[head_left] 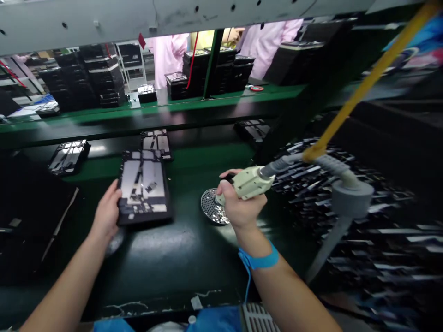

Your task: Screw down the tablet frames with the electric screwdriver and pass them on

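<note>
My left hand [106, 211] grips the left edge of a black tray [155, 217], which carries a flat silver-and-black electronic part [150, 173] and looks tilted over the bench. My right hand [242, 208] is wrapped round a pale green electric screwdriver [254, 183]. The tool's front end reaches over a round perforated dish [206, 203] holding small shiny screws. My fingers and the dish's rim hide its tip, so I cannot tell whether it touches a screw. A blue wrist strap [261, 262] circles my right wrist.
More loaded trays lie behind: one at left [69, 157], one in the middle [165, 143]. Long strips [346, 198] are heaped at right, beside the yellow hanging cord [370, 87]. Black stacks [104, 78] line the far shelf; people in pink [164, 57] stand beyond. A dark stack [31, 216] sits left.
</note>
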